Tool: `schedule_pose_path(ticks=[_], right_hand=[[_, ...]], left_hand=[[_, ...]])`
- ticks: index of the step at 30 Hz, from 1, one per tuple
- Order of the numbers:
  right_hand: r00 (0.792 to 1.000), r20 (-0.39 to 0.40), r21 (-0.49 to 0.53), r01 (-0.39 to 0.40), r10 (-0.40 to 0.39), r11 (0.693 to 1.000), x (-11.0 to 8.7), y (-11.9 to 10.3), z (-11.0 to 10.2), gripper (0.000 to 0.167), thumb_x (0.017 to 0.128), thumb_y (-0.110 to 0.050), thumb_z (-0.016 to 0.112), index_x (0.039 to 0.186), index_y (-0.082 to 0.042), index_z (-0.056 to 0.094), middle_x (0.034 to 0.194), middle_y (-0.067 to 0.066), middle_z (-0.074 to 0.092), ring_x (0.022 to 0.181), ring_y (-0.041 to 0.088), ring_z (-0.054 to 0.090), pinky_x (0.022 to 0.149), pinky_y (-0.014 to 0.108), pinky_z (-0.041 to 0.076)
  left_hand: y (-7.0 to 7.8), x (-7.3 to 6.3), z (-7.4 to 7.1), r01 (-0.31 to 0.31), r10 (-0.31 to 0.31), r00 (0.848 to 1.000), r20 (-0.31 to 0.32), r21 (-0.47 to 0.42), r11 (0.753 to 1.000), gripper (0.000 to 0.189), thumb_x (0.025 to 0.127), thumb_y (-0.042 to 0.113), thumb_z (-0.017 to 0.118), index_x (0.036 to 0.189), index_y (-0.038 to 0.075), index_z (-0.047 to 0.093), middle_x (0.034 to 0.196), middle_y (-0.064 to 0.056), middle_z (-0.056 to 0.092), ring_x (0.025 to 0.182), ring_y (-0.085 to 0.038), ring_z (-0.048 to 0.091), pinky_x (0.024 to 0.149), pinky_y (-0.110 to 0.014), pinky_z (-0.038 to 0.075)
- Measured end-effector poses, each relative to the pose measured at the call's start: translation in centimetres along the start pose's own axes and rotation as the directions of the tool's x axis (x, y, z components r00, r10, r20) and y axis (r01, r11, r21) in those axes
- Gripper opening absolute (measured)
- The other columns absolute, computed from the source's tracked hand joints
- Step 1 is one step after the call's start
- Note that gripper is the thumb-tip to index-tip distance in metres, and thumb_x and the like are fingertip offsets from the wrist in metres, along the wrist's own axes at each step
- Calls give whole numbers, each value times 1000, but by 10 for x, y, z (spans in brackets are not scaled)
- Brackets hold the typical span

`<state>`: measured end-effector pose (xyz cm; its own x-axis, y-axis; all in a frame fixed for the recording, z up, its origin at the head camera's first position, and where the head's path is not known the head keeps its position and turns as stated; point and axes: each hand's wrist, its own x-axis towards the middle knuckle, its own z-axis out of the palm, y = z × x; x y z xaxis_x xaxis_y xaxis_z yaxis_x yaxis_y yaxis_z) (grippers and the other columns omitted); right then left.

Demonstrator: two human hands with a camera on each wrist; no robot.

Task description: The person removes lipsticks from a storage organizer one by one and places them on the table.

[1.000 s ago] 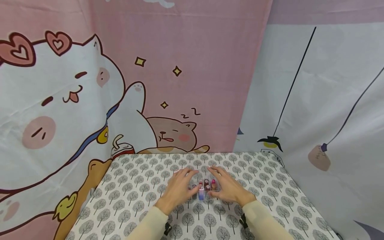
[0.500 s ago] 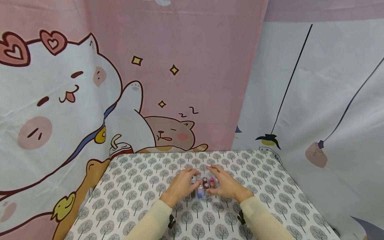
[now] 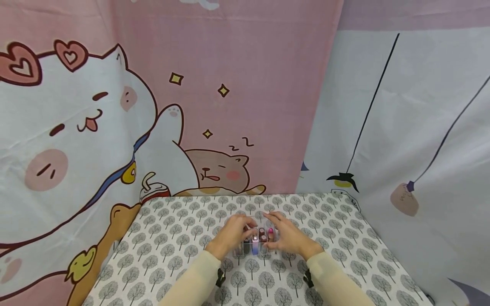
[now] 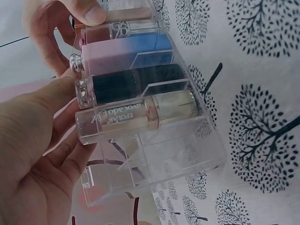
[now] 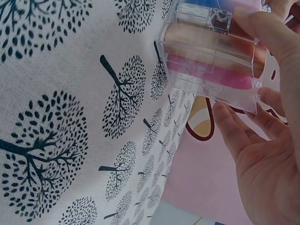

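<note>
Clearly, what matters most is how the transparent organizer (image 4: 215, 154) lies in relation to the two hands: it is on the table cloth (image 3: 363, 250), in the space between them, with its long axis going across, from the left hand (image 3: 231, 233) to the right hand (image 3: 292, 238). The cosmetic tubes inside it stand about upright, so their own axes are crosswise to this long one.

The right hand is curved around its end, with the thumb on the near side and the fingers on the far side; it seems to grasp the organizer there. Nearest to it is the magenta tube (image 5: 211, 75), at the outer edge.

The left hand is at the opposite end. Its fingers are bent behind the avocado oil tube (image 4: 122, 119), and its thumb reaches close to the top of the dark green tube (image 4: 115, 87). Whether it pinches one of these, or only lies against them, I cannot tell. Beyond the avocado oil tube, on the left, some compartments hold nothing.

The pink-and-blue tube (image 4: 117, 50) is near the middle of the row. In my judgement, for work on the dark green tube or the avocado oil tube the left hand is better placed, while the right one can steady the organizer.
</note>
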<state>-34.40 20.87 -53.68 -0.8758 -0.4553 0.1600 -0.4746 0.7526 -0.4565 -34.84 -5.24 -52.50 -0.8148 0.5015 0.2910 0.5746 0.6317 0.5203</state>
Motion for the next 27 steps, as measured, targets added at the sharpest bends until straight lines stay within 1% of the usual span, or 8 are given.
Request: schedule_pose_path(ticks=[3,8,13,16,19,22,27], right_hand=[[1000,-1,-4,-10,10,1000,0,0,0,115,86,-42,106,180,-20,44,182,22,46,156,53,59,126,76,54],[1000,17,-15,-13,13,1000,-1,-1,0,115,85,-42,106,180,-19,44,181,21,47,156,53,60,126,77,55],[999,14,-41,42,-41,998,0,-4,-3,115,84,-39,106,178,-12,46,177,23,51,154,51,61,126,75,55],[997,19,-57,74,-73,996,1,-4,-4,114,84,-38,106,177,-8,46,175,22,53,152,49,63,126,73,56],[996,31,-63,81,-79,995,3,-5,-6,113,86,-40,105,177,-9,46,175,20,53,152,47,63,127,72,56],[997,21,-55,75,-74,996,4,-5,-7,113,84,-39,107,176,-9,48,173,20,56,151,47,64,127,71,56],[999,11,-47,53,-52,997,5,-5,-8,114,81,-38,109,175,-9,50,173,23,56,151,48,64,127,72,56]], left_hand=[[1,1,-2,-6,6,1000,15,6,1000,26,106,18,87,129,7,85,124,-9,87,97,-9,80,86,-19,69],[1,0,-2,3,-5,1000,29,49,999,24,105,18,88,128,11,87,125,-6,88,99,-9,81,89,-20,69],[-1,0,-1,-11,10,1000,29,46,999,21,105,15,88,125,11,88,124,-6,89,97,-8,81,88,-19,69],[-3,0,0,-16,15,1000,24,33,999,19,106,13,87,124,9,88,121,-7,88,96,-8,82,87,-19,69],[-4,-1,1,-19,19,1000,14,38,999,19,106,13,87,124,8,87,120,-8,88,95,-8,81,87,-19,70],[-4,-1,1,-39,40,999,-1,42,998,19,107,13,86,125,7,87,120,-8,88,95,-9,82,87,-20,70],[-4,0,0,-61,62,998,-20,21,998,21,106,10,87,126,4,86,119,-9,88,95,-10,83,85,-16,69]])
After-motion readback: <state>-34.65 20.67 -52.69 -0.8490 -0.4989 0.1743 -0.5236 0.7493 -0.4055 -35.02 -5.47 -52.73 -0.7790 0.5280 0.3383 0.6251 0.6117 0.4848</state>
